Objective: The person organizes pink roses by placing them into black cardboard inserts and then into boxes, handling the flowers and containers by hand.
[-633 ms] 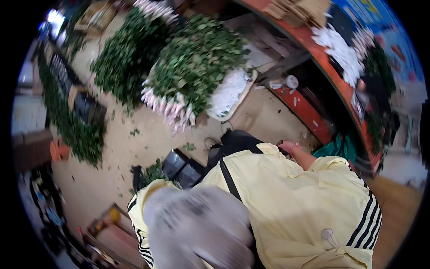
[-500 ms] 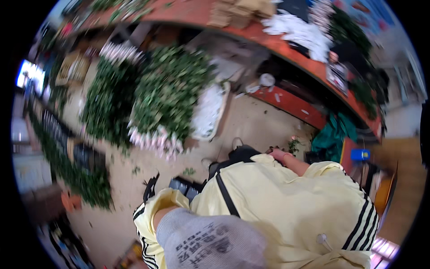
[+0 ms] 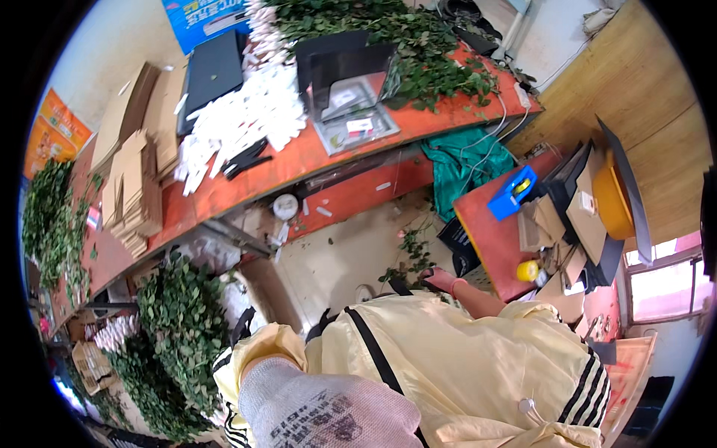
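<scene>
Left hand gloved, right hand near leafy roses, grips unclear; open floor before red table edge.

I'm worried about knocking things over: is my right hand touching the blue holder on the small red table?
Apart: the head view shows a stretch of red tabletop between the right hand and the blue holder.

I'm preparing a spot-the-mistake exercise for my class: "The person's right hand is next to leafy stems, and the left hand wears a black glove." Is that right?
Not quite: the glove on the left hand is light grey, not black, as the head view shows. The right hand is next to leafy stems.
</scene>
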Available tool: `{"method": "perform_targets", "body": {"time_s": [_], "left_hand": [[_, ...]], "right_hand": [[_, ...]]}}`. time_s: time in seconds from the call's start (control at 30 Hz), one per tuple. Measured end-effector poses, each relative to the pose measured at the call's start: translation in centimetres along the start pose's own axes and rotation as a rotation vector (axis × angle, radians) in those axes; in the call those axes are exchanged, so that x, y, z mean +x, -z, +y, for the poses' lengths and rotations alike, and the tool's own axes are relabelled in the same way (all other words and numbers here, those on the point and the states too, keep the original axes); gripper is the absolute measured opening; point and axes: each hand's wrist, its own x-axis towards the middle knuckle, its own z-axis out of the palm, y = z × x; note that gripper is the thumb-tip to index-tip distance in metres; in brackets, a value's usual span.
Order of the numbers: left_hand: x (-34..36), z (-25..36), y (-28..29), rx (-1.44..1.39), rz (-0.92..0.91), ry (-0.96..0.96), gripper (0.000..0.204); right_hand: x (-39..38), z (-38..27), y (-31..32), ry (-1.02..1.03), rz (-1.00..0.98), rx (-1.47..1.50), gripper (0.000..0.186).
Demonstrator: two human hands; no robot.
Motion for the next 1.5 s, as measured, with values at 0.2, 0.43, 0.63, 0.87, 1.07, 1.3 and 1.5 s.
{"method": "perform_targets", "body": {"time_s": [0.2, 0.43, 0.63, 0.87, 1.07, 1.3, 1.5], "left_hand": [[2.4, -4.1, 11.8, 0.147, -0.243, 0.201, 0.024], [-2.7, -4.4, 29.2, 0.697, 0.774, 0.582, 0.024], [-1.8, -6.7, 45.6, 0.939, 0.702, 1.137, 0.023], [-5.8, -14.3, 53.1, 1.289, 0.042, 1.073, 0.032], [-8.3, -19.8, 53.2, 1.391, 0.028, 1.257, 0.034], [-8.6, -20.7, 52.1, 1.366, 0.242, 1.401, 0.031], [-13.3, -21.8, 54.4, 1.183, 0.256, 0.983, 0.041]], "right_hand": [[2.4, -8.6, 7.1, 0.15, -0.019, 0.127, 0.034], [-3.6, -29.7, 19.6, 0.628, -0.275, 0.389, 0.035], [-7.4, -38.4, 36.3, 0.959, -0.353, 0.018, 0.053], [0.2, -52.8, 43.1, 0.959, -0.405, -0.2, 0.054], [5.3, -58.6, 40.6, 0.972, -0.522, -0.522, 0.063], [7.5, -64.0, 38.8, 0.913, -0.567, -0.574, 0.063], [8.4, -66.8, 37.2, 0.851, -0.663, -0.263, 0.033]]}}
